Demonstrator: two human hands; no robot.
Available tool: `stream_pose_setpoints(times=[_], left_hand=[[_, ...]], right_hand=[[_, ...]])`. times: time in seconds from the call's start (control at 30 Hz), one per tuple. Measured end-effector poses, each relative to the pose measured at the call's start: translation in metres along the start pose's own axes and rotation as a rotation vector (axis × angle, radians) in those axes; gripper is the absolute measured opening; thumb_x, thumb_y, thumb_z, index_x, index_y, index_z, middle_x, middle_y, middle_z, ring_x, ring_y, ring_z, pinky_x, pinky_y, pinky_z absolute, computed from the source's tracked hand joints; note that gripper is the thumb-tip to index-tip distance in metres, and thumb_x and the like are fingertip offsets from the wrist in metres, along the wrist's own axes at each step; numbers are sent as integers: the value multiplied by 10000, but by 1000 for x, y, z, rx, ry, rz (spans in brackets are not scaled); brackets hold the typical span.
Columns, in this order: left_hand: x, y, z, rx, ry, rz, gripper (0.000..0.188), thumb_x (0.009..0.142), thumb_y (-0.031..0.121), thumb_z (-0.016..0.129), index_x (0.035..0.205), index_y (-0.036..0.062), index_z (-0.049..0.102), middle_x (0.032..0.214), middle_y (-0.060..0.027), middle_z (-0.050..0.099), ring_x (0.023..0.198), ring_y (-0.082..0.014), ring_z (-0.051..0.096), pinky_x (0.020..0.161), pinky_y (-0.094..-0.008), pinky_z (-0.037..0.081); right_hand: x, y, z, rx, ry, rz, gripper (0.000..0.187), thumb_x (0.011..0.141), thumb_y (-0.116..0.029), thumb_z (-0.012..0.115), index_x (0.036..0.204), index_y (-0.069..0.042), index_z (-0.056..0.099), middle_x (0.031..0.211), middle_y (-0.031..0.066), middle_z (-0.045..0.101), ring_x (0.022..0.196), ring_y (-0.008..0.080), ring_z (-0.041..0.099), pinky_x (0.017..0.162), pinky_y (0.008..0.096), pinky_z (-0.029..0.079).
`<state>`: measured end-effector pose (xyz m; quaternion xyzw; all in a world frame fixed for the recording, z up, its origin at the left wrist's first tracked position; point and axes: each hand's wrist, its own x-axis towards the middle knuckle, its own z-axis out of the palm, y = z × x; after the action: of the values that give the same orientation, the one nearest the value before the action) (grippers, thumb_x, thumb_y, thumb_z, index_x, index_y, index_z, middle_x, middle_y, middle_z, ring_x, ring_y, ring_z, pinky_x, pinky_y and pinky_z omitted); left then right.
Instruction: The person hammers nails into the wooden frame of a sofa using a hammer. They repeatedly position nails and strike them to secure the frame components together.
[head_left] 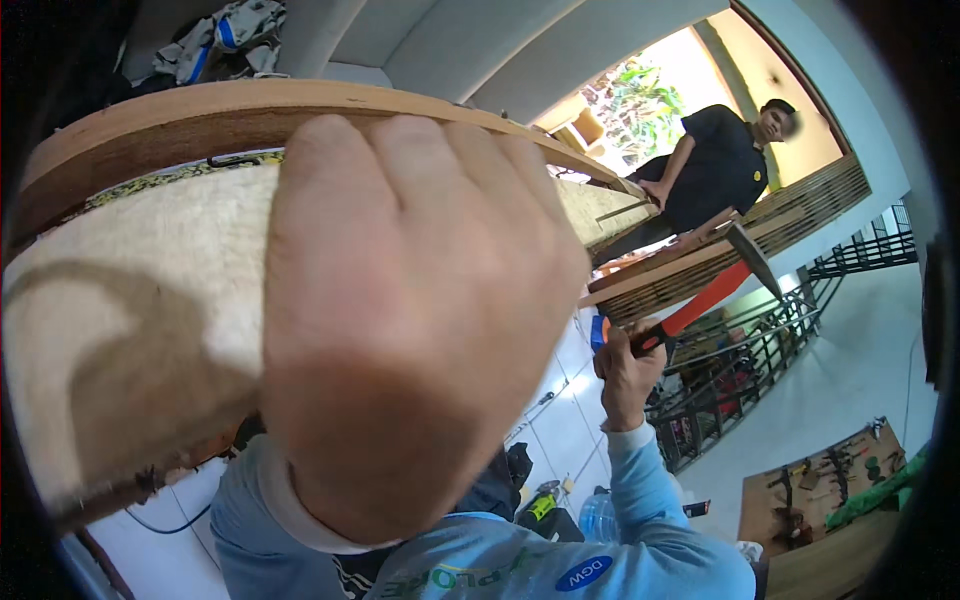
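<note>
My left hand fills the middle of the head view, very close. It is closed, knuckles up, over a pale wooden board and against a long wooden strip along its far edge. Its fingertips are hidden, so what they hold, if anything, does not show. Off to the right, my right hand is wrapped round the black grip of a hammer with a red handle. The hammer's metal head is raised, apart from the board. A blue and orange object shows beside that hand.
Another person in dark clothes stands at the board's far end, a hand on the wood. A slatted panel is behind the hammer. Tools hang on a brown board at right. A green power tool lies on the tiled floor.
</note>
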<state>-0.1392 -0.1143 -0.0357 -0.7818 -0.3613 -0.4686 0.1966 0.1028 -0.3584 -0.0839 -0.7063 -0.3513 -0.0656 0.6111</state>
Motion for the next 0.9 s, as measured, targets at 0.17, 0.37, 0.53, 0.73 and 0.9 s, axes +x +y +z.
stream_pose_setpoints(times=[0.17, 0.37, 0.53, 0.73, 0.9], left_hand=[[-7, -3, 13, 49, 67, 24, 89, 745, 133, 694, 801, 112, 628, 744, -35, 538, 774, -183, 601, 809, -353, 544], [-10, 2, 3, 37, -27, 32, 96, 769, 130, 701, 836, 108, 636, 769, -37, 545, 792, -188, 606, 853, -375, 556], [-2, -2, -11, -68, -186, -3, 342, 671, 212, 847, 934, 116, 649, 857, -41, 619, 890, -202, 645, 896, -380, 543], [0, -1, -19, -84, -239, 20, 632, 527, 325, 974, 1051, 127, 683, 978, -54, 715, 966, -211, 688, 907, -374, 538], [6, -6, -20, -58, -263, 63, 664, 541, 346, 973, 1100, 115, 700, 992, -60, 738, 956, -228, 706, 866, -368, 541]], right_hand=[[27, -15, 88, 96, 5, -99, 386, 834, 98, 734, 904, -113, 418, 748, -2, 469, 505, 103, 472, 428, 269, 406], [44, -21, 100, 123, -76, -184, 419, 845, -17, 821, 894, -129, 421, 723, -16, 488, 560, 93, 520, 476, 239, 416], [49, -12, 103, 156, -57, -46, 389, 821, -38, 844, 844, -115, 464, 744, -41, 485, 633, 73, 510, 542, 242, 422], [45, -58, 76, 124, -209, 82, 287, 949, -202, 799, 1069, -62, 579, 758, -25, 569, 598, 63, 509, 520, 235, 413], [30, -85, 4, 97, -90, -254, 409, 1134, -278, 493, 1462, -34, 485, 752, -31, 513, 545, 46, 474, 481, 195, 367]])
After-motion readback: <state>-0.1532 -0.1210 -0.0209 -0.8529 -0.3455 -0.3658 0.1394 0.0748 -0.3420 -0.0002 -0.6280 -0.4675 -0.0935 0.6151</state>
